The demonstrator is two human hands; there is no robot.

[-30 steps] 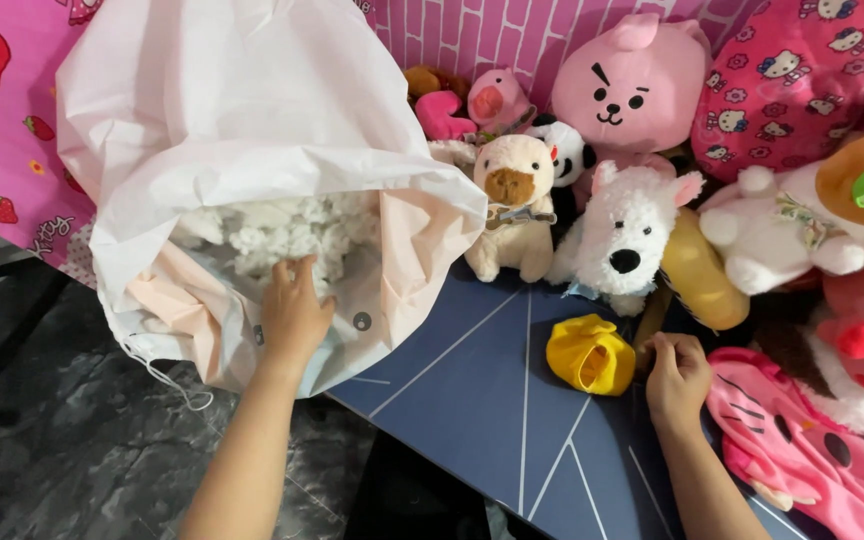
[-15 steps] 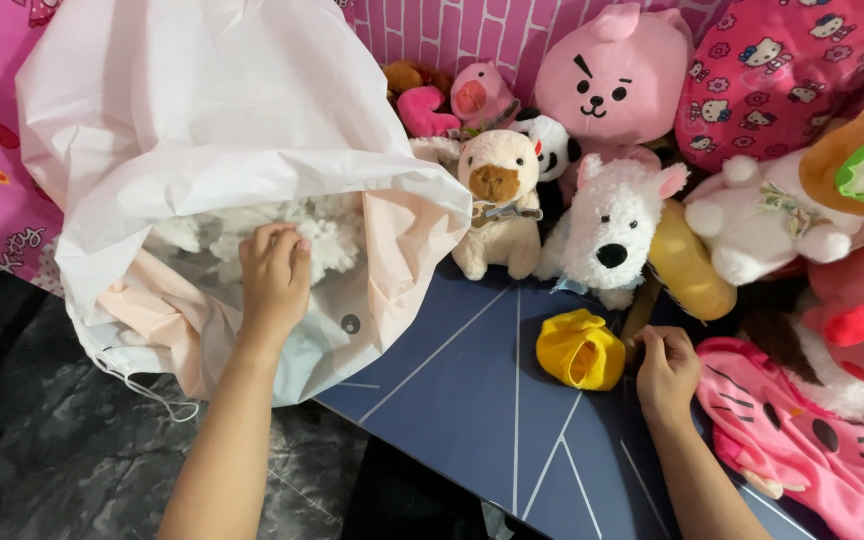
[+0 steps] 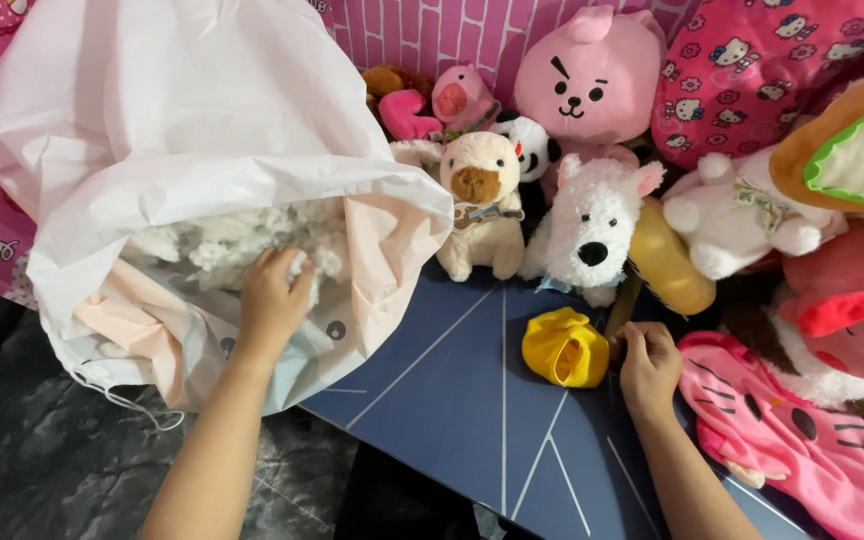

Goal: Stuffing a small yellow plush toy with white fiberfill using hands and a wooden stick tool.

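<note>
Sack (image 3: pixel 182 130) of thin white material, by far the biggest thing here, lies open-mouthed on the left end of the dark blue table (image 3: pixel 472 400), with loose white stuffing (image 3: pixel 222 245) showing inside its mouth. Right of the sack, plush toys crowd the table's far edge: a round pink rabbit head (image 3: pixel 592 75), a fluffy white dog (image 3: pixel 592 225), a beige capybara (image 3: pixel 477 200). Before the dog sits a small yellow fabric piece (image 3: pixel 564 348), empty and crumpled. The left hand (image 3: pixel 272 300) reaches inside the sack's mouth, fingers curled into the stuffing, gripping a tuft. The right hand (image 3: pixel 649 360), well right of the sack, rests on the table just beside the yellow piece, fingers bent narrow; whether they pinch anything I cannot tell.
</note>
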